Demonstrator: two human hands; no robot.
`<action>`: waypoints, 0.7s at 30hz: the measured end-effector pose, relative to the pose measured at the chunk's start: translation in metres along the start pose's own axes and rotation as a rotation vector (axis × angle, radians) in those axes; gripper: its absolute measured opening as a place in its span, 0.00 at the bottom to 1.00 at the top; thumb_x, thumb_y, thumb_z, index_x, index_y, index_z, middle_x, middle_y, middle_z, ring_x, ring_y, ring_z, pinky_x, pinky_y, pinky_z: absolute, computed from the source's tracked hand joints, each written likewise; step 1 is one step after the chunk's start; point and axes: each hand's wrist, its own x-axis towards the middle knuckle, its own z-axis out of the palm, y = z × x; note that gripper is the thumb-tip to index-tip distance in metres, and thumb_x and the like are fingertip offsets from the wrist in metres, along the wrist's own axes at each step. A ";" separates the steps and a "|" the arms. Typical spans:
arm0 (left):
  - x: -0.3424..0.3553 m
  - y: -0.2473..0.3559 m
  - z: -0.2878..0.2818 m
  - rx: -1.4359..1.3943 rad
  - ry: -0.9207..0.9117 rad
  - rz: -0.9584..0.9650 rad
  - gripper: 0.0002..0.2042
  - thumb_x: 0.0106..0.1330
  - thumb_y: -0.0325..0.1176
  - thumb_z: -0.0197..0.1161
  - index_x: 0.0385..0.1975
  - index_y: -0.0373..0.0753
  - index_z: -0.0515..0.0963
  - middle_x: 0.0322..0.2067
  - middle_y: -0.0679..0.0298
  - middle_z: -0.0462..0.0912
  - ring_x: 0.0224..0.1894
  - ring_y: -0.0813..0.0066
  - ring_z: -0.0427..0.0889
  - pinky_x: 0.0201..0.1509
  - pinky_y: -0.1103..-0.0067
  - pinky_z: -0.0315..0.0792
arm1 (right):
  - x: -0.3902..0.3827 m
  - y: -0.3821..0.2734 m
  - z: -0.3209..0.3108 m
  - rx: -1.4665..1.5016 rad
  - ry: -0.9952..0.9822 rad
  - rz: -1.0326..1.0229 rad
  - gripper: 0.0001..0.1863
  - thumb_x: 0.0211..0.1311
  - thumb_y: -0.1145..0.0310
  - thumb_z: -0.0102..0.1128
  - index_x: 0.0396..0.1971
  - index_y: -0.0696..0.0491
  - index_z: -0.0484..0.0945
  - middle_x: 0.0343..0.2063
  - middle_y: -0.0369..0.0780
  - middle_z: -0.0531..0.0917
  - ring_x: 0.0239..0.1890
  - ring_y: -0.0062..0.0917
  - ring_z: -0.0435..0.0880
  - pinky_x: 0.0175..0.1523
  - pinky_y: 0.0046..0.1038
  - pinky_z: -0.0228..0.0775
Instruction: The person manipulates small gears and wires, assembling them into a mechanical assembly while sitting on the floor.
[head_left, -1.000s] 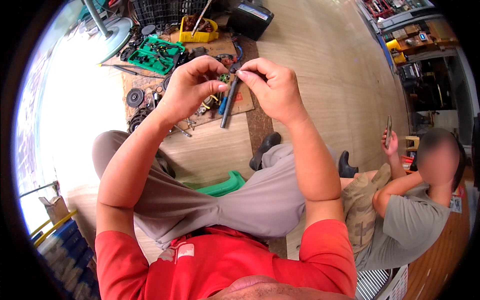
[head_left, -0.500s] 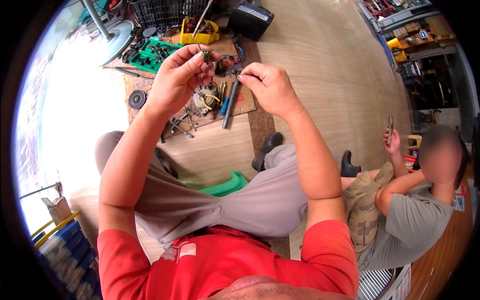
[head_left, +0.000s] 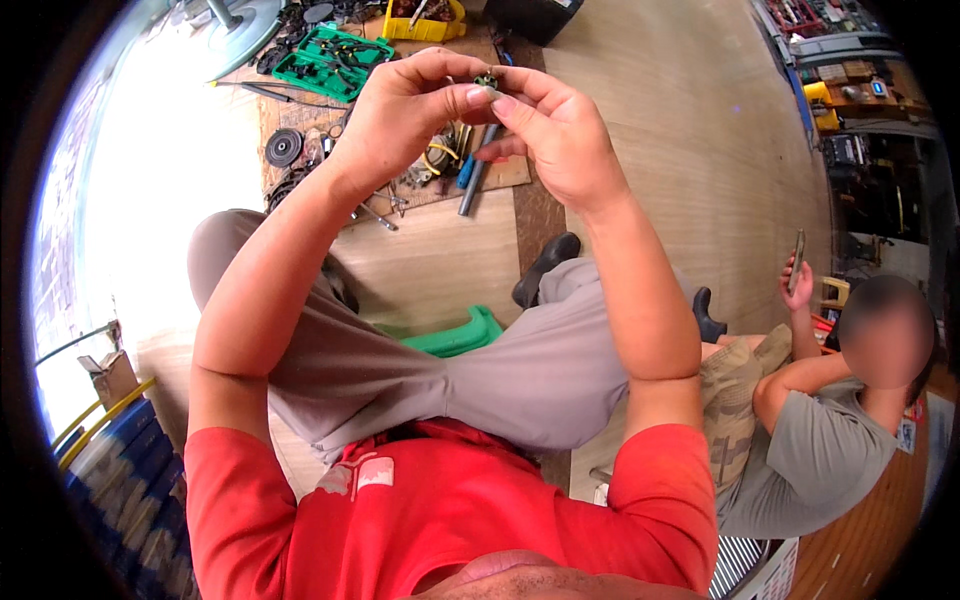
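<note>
My two hands meet at the top centre, raised over a work area on the floor. A small dark greenish part (head_left: 486,79), too small to make out its kind, sits between their fingertips. My left hand (head_left: 408,108) pinches it from the left with thumb and forefinger. From the right, the thumb and forefinger of my right hand (head_left: 562,132) close on the same part, its other fingers curled. Below the hands lie a dark grey bar (head_left: 479,183), a blue handle (head_left: 466,172) and a yellow-handled tool (head_left: 438,158), partly hidden by my fingers.
A green tool case (head_left: 335,62), a yellow bin (head_left: 425,20) and a black box (head_left: 533,14) stand beyond. A black wheel (head_left: 284,147) lies left on the cardboard (head_left: 400,215). Under my legs is a green plastic piece (head_left: 455,335). At right sits a person (head_left: 815,460) holding a phone.
My right hand has come left and up to the small part and now grips it with the left hand. The left hand has moved right. The view has shifted slightly.
</note>
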 end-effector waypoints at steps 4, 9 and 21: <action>0.000 0.002 -0.003 0.022 0.008 -0.011 0.12 0.66 0.31 0.64 0.45 0.31 0.78 0.25 0.69 0.80 0.25 0.88 0.72 0.27 0.89 0.66 | 0.003 0.005 -0.010 -0.097 0.011 0.008 0.10 0.65 0.72 0.58 0.42 0.61 0.79 0.32 0.34 0.82 0.34 0.16 0.80 0.32 0.18 0.75; 0.004 0.002 -0.007 -0.246 -0.116 -0.027 0.11 0.73 0.35 0.54 0.49 0.37 0.73 0.33 0.65 0.79 0.26 0.84 0.72 0.28 0.88 0.65 | 0.004 0.009 -0.012 -0.348 0.075 -0.044 0.07 0.64 0.71 0.61 0.35 0.60 0.81 0.24 0.32 0.81 0.27 0.13 0.77 0.31 0.16 0.68; 0.016 0.012 -0.054 -0.582 0.127 0.064 0.10 0.73 0.41 0.52 0.42 0.42 0.72 0.36 0.64 0.79 0.36 0.75 0.79 0.38 0.80 0.75 | -0.003 -0.004 -0.092 -1.036 0.203 -0.135 0.09 0.61 0.67 0.62 0.36 0.56 0.84 0.30 0.41 0.86 0.33 0.22 0.83 0.40 0.24 0.73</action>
